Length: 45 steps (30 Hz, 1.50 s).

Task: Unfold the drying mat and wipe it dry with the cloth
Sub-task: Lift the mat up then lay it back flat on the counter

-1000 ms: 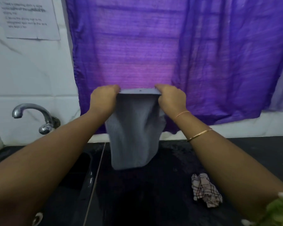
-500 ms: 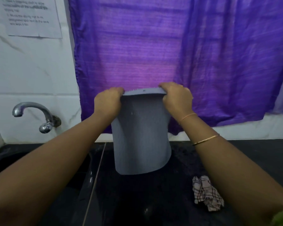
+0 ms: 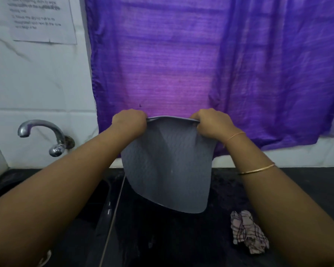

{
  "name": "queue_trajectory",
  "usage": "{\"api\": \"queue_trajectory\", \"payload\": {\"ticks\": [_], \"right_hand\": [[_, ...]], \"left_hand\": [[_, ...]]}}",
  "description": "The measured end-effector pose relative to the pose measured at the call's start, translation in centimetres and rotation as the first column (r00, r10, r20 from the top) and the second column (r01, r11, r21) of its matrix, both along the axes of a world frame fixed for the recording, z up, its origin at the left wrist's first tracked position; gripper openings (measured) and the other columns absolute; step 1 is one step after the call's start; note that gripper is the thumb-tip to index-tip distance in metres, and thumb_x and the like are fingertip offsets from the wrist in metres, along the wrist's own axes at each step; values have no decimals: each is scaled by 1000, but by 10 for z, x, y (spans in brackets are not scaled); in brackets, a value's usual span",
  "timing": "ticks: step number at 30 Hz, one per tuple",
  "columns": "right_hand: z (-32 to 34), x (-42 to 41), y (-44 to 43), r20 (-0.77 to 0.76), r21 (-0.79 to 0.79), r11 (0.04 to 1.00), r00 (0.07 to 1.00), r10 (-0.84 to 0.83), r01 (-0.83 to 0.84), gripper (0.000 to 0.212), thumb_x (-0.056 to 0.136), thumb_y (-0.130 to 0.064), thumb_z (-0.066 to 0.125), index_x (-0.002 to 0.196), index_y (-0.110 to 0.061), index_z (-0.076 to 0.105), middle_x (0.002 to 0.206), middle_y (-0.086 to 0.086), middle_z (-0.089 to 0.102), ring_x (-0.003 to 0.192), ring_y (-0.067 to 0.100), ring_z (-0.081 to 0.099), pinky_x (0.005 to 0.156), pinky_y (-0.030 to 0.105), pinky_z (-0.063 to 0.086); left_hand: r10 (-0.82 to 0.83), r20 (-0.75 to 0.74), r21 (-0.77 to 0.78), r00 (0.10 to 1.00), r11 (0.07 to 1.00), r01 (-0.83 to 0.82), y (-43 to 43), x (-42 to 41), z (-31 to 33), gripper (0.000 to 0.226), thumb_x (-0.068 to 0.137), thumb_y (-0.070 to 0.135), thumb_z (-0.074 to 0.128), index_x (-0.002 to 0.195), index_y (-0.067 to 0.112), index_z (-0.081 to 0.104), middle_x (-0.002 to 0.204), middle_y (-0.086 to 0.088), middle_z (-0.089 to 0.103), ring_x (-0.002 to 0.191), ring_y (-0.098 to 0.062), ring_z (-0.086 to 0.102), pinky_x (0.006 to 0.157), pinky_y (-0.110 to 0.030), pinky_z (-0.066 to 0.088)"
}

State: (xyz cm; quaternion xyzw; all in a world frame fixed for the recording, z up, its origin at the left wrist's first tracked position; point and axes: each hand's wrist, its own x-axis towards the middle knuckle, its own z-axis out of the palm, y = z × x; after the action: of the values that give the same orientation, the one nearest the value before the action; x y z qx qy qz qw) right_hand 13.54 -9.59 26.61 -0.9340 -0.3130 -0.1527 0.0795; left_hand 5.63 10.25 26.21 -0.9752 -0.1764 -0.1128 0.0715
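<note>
A grey textured drying mat (image 3: 169, 168) hangs in the air over the black counter, spread into one wide sheet with a crease near its top. My left hand (image 3: 129, 121) grips its upper left corner and my right hand (image 3: 212, 122) grips its upper right corner. The mat's lower edge curves just above the counter. A crumpled checked cloth (image 3: 247, 231) lies on the counter at the lower right, beside my right forearm and apart from the mat.
A black counter (image 3: 181, 237) runs below, with a dark sink basin (image 3: 46, 189) at the left under a chrome tap (image 3: 44, 134). A purple curtain (image 3: 201, 64) hangs behind the mat. A printed paper sheet (image 3: 41, 20) is stuck to the white tiled wall.
The mat has opened from a narrow folded strip into a wider sheet. My hands have moved further apart along its top edge and a little lower.
</note>
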Motion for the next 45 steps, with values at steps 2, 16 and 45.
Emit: {"api": "queue_trajectory", "payload": {"ticks": [2, 16, 45], "right_hand": [[13, -2, -4, -41, -18, 999, 999, 32, -33, 22, 86, -17, 52, 98, -29, 65, 107, 7, 66, 99, 30, 58, 72, 33, 39], [27, 33, 15, -226, -117, 980, 965, 131, -160, 10, 88, -8, 55, 87, -11, 65, 93, 14, 67, 89, 25, 59, 75, 33, 45], [-300, -58, -41, -747, -76, 983, 662, 57, -170, 48, 89, 3, 40, 128, -19, 57, 135, 1, 55, 121, 19, 51, 103, 26, 39]], "left_hand": [[5, 10, 18, 1000, 1000, -5, 0, -3, 9, 30, 97, 12, 43, 125, 14, 54, 116, -14, 59, 105, -32, 58, 89, -42, 50], [11, -45, 42, 999, 999, -9, 12, 12, 16, 30, 95, 9, 44, 122, 13, 57, 114, -12, 59, 104, -32, 58, 87, -39, 49], [-379, -475, -430, 794, 887, 166, -2, -91, -287, 35, 92, 7, 41, 122, 15, 58, 128, -7, 58, 114, -22, 55, 98, -32, 44]]}}
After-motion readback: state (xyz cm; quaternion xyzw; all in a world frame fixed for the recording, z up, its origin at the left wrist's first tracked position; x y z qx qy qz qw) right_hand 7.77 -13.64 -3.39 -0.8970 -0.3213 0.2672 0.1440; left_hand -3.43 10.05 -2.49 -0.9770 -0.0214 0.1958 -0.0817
